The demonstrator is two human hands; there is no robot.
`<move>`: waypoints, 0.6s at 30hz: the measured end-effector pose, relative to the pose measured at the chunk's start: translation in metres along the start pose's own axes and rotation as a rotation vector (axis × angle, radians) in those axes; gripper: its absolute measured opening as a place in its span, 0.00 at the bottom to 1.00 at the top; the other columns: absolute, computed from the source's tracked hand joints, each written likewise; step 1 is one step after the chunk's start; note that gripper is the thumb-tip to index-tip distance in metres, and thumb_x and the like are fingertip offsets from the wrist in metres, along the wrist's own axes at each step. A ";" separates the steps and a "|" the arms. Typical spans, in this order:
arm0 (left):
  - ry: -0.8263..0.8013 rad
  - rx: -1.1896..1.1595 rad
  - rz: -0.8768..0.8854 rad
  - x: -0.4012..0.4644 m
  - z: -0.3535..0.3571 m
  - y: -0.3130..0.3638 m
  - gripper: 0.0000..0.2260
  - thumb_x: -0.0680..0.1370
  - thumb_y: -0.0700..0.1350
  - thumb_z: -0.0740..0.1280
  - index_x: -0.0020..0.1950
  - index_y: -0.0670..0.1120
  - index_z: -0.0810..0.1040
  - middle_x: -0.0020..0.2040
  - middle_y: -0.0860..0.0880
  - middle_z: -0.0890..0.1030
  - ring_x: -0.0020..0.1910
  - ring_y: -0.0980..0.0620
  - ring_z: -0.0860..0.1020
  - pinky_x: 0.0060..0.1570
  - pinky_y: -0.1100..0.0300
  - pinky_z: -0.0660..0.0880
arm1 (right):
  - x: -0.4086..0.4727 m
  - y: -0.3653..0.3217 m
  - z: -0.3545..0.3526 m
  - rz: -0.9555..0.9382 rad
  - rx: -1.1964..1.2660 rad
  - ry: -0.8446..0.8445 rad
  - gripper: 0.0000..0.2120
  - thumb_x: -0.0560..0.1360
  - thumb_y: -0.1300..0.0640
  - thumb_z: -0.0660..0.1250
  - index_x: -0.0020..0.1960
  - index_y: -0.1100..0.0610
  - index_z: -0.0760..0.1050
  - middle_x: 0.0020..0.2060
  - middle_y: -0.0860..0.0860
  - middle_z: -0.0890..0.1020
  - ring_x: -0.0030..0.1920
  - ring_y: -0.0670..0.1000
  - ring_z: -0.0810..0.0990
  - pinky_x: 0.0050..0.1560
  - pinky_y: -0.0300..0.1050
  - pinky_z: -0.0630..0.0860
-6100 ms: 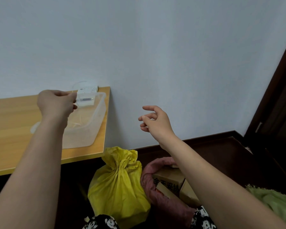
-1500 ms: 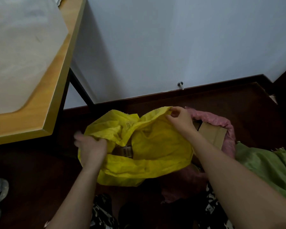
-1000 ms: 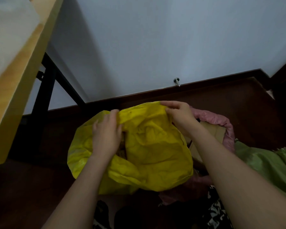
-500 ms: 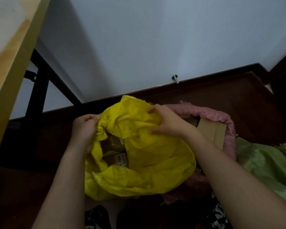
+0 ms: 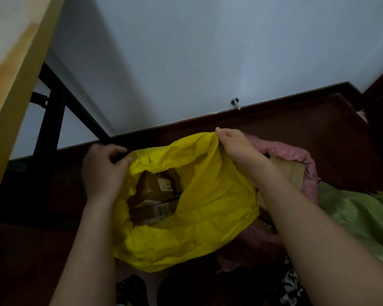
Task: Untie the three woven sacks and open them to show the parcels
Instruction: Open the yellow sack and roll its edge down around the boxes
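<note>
Three woven sacks sit on the dark floor (image 5: 318,129) below me in the head view, the only view I have. I see the yellow sack (image 5: 208,195) in the middle, its mouth spread wide, with cardboard parcels (image 5: 157,188) showing inside, some with white labels whose print I cannot read. My left hand (image 5: 102,171) pinches the sack's left rim, fingers curled over the edge and thumb pressed against the fabric. My right hand (image 5: 237,146) grips the far right part of the rim, fingers folded round a bunched fold that it lifts above the rest of the mouth. Just behind and to the right, touching the yellow one, I see the pink sack (image 5: 296,153), its top rolled down round a brown cardboard box (image 5: 290,171). At the right edge lies the green sack (image 5: 358,215), beside the pink one; whether it is tied I cannot tell. A wooden tabletop (image 5: 16,85) on a black metal frame (image 5: 53,111) fills the upper left, against the pale wall (image 5: 208,51), where a small metal doorstop (image 5: 235,102) sticks out just above the dark skirting.
</note>
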State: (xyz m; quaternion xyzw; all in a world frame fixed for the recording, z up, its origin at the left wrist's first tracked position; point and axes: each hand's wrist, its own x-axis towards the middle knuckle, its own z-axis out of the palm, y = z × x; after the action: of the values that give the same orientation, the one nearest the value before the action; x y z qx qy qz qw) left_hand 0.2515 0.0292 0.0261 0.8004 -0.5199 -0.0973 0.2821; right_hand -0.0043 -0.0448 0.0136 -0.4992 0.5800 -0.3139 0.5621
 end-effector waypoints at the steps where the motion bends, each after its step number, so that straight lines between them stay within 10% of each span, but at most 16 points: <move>1: 0.006 -0.027 0.133 -0.002 -0.001 0.009 0.09 0.74 0.49 0.71 0.52 0.49 0.82 0.51 0.48 0.79 0.52 0.49 0.76 0.51 0.51 0.74 | 0.001 0.001 0.000 -0.028 -0.008 0.005 0.26 0.82 0.50 0.55 0.55 0.77 0.69 0.56 0.74 0.72 0.57 0.72 0.72 0.59 0.67 0.70; 7: -0.277 -0.118 0.284 -0.021 0.016 0.039 0.11 0.75 0.47 0.69 0.57 0.51 0.81 0.46 0.59 0.78 0.46 0.56 0.75 0.47 0.59 0.74 | 0.009 0.008 0.002 -0.087 -0.077 -0.014 0.25 0.82 0.49 0.55 0.53 0.74 0.72 0.52 0.73 0.75 0.54 0.71 0.74 0.56 0.66 0.73; 10: -0.164 -0.201 0.197 -0.016 0.025 0.035 0.07 0.79 0.43 0.64 0.44 0.45 0.80 0.36 0.53 0.77 0.35 0.57 0.74 0.34 0.69 0.69 | 0.003 0.007 0.003 -0.148 -0.170 -0.006 0.12 0.76 0.44 0.65 0.51 0.52 0.75 0.48 0.53 0.78 0.52 0.54 0.77 0.55 0.50 0.75; 18: -0.035 -0.369 -0.130 -0.004 0.028 0.025 0.14 0.80 0.42 0.60 0.41 0.32 0.74 0.32 0.44 0.68 0.30 0.50 0.65 0.30 0.57 0.60 | -0.025 -0.012 -0.011 0.011 -0.616 -0.454 0.46 0.64 0.46 0.78 0.71 0.46 0.52 0.69 0.52 0.61 0.67 0.56 0.66 0.65 0.57 0.72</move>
State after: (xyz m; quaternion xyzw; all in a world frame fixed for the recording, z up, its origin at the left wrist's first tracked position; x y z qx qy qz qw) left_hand 0.2180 0.0157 0.0164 0.7653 -0.4451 -0.2228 0.4081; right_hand -0.0155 -0.0272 0.0350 -0.6983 0.5107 -0.0033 0.5015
